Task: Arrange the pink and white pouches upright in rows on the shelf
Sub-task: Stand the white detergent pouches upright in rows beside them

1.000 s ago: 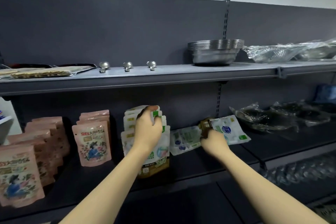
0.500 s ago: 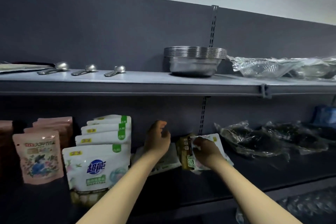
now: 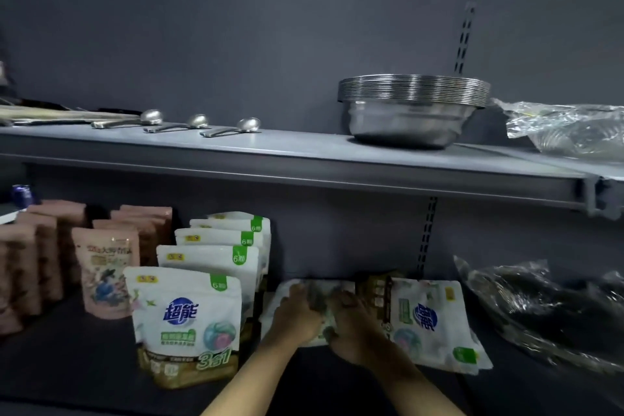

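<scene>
Both hands (image 3: pixel 324 321) now grip 1 flat pouch (image 3: pixel 314 294); 5 white pouches (image 3: pixel 189 314) stand upright.

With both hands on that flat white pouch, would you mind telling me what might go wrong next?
1. The left hand and right hand work close beside the upright row of white pouches; an elbow or the lifted flat white pouch might topple it.
2. Another white pouch lying flat may get dragged along.
</scene>
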The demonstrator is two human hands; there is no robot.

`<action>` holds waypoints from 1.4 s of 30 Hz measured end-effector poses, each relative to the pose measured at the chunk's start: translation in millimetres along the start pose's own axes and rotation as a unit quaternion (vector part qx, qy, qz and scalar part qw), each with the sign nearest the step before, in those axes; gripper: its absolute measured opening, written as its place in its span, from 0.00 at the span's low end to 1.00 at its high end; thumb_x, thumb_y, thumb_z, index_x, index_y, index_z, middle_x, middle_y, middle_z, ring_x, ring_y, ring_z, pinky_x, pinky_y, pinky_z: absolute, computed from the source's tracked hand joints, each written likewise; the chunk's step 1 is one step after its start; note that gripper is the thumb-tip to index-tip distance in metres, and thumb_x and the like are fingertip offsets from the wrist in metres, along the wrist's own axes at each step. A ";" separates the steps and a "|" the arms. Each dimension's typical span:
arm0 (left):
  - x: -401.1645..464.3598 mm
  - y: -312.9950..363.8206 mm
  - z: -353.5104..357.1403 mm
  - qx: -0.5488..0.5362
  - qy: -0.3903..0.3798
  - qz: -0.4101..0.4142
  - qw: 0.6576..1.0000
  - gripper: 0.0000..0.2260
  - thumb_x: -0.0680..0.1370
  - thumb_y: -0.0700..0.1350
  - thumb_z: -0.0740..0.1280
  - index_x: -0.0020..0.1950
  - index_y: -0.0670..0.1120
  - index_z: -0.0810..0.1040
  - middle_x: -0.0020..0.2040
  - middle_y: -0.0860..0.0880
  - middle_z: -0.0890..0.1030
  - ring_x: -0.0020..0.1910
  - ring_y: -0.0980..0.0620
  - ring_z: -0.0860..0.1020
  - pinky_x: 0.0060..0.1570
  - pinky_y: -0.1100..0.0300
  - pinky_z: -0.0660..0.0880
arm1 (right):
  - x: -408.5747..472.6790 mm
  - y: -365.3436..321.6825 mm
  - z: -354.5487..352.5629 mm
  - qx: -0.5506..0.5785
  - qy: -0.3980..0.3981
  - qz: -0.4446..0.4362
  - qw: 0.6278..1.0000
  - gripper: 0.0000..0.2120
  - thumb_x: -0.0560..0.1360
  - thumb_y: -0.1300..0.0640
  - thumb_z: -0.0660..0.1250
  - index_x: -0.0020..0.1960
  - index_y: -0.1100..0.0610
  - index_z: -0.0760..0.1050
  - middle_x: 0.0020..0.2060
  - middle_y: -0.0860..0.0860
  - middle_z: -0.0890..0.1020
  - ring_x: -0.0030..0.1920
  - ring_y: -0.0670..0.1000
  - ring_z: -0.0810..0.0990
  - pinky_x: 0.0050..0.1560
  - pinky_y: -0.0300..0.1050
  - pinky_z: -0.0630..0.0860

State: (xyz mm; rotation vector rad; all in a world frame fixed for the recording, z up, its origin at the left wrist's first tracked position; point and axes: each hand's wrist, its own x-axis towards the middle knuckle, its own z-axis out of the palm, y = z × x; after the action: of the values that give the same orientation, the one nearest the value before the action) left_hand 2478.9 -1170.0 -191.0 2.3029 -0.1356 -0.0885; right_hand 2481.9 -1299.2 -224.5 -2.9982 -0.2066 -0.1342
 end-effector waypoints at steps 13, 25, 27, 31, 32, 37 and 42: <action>49.5 30.7 -7.7 0.008 0.230 0.145 0.962 0.19 0.76 0.40 0.61 0.67 0.42 0.68 0.65 0.42 0.72 0.67 0.45 0.66 0.69 0.54 0.63 | 32.7 17.0 -38.9 -0.010 0.137 0.083 0.987 0.14 0.80 0.60 0.54 0.63 0.57 0.70 0.57 0.57 0.80 0.56 0.59 0.79 0.47 0.49 0.75; 66.9 38.4 9.2 -0.281 0.063 0.013 0.957 0.39 0.72 0.50 0.72 0.74 0.40 0.53 0.69 0.45 0.67 0.70 0.45 0.67 0.66 0.55 0.66 | 28.7 66.8 -46.8 0.629 0.203 0.156 0.734 0.15 0.80 0.54 0.60 0.57 0.64 0.76 0.50 0.60 0.84 0.49 0.59 0.84 0.51 0.56 0.81; 74.7 36.2 11.8 -0.266 0.017 0.014 0.964 0.26 0.73 0.44 0.70 0.68 0.42 0.63 0.62 0.47 0.74 0.60 0.48 0.74 0.55 0.57 0.72 | 29.5 68.5 -47.0 0.641 0.194 0.140 0.729 0.15 0.80 0.54 0.59 0.57 0.64 0.76 0.50 0.61 0.84 0.51 0.60 0.83 0.54 0.58 0.80; 90.9 29.2 12.8 -0.182 0.011 0.060 0.981 0.18 0.74 0.37 0.66 0.63 0.43 0.71 0.59 0.50 0.78 0.59 0.51 0.75 0.55 0.59 0.73 | 48.5 68.5 -40.9 0.593 0.187 0.164 0.765 0.15 0.80 0.50 0.58 0.56 0.62 0.74 0.51 0.61 0.83 0.51 0.61 0.82 0.53 0.64 0.78; 91.6 29.0 11.7 -0.172 0.031 0.059 0.983 0.16 0.75 0.38 0.65 0.62 0.42 0.70 0.58 0.50 0.76 0.59 0.51 0.75 0.55 0.59 0.72 | 55.4 67.3 -39.3 0.562 0.184 0.175 0.787 0.14 0.80 0.50 0.58 0.55 0.61 0.72 0.52 0.61 0.82 0.51 0.61 0.82 0.53 0.65 0.78; 99.0 23.5 15.2 -0.129 0.124 0.035 0.983 0.12 0.78 0.36 0.59 0.61 0.38 0.67 0.59 0.39 0.77 0.58 0.40 0.76 0.53 0.53 0.72 | 64.4 55.0 -45.2 0.251 0.168 0.261 0.917 0.17 0.81 0.50 0.55 0.62 0.61 0.70 0.59 0.60 0.73 0.60 0.61 0.73 0.60 0.51 0.71; 112.7 12.4 22.1 -0.032 0.160 0.013 0.987 0.09 0.80 0.41 0.55 0.59 0.41 0.68 0.55 0.37 0.79 0.55 0.38 0.78 0.51 0.49 0.75 | 74.3 59.1 -40.2 0.296 0.140 0.266 0.907 0.16 0.82 0.54 0.54 0.63 0.63 0.71 0.61 0.61 0.73 0.59 0.59 0.75 0.57 0.46 0.72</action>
State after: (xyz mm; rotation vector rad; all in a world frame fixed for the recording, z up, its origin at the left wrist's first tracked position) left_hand 2587.4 -1208.7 -198.9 2.2174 0.0032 0.2846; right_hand 2560.4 -1353.1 -185.0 -2.2868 0.5068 -0.3614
